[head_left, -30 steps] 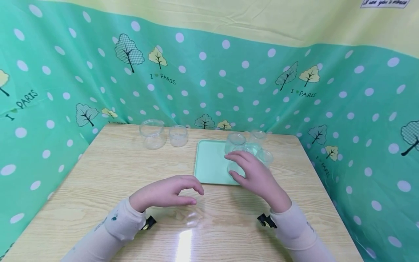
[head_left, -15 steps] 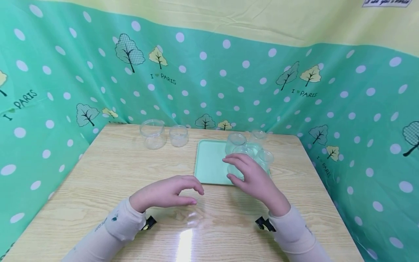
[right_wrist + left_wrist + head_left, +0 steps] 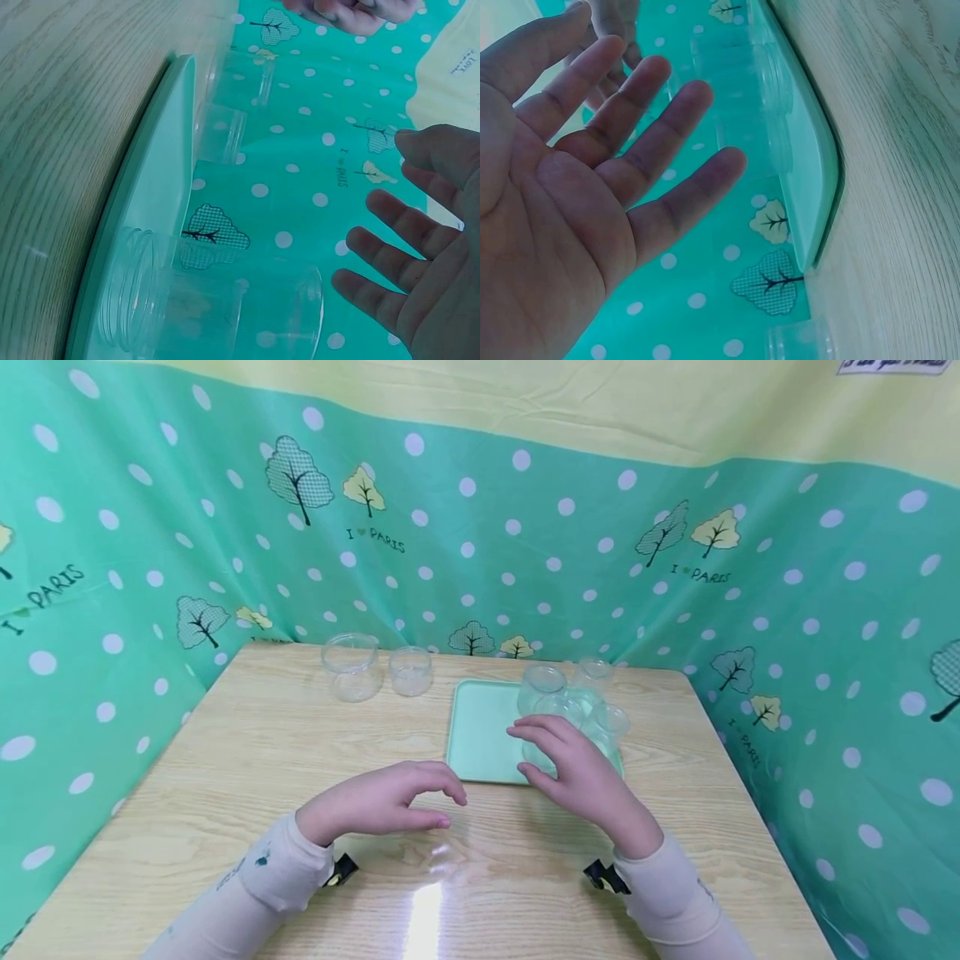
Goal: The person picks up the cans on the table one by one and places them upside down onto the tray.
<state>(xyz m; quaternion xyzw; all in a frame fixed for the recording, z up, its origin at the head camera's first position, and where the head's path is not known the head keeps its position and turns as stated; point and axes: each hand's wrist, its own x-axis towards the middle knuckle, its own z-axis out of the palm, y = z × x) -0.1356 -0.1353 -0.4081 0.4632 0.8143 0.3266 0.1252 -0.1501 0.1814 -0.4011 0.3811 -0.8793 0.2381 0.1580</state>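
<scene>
My right hand hovers in front of the right half of a pale green tray, fingers spread and loosely bent, holding nothing. Just beyond it, a clear jar stands on the tray in the right wrist view, apart from the fingers; in the head view the hand partly hides it. Several more clear containers share that half, among them a jar behind and a smaller cup at the right. Over the table left of the tray's front, my left hand floats with thumb and fingers apart, its palm bare.
At the table's back left stand a wide clear beaker and a smaller clear jar. A green dotted cloth hangs around the back and sides of the wooden table. Both wrists wear a black strap.
My right hand has drifted slightly left and toward me in the head view. The left hand, tray and clear containers stay as they were; the camera has turned a little.
</scene>
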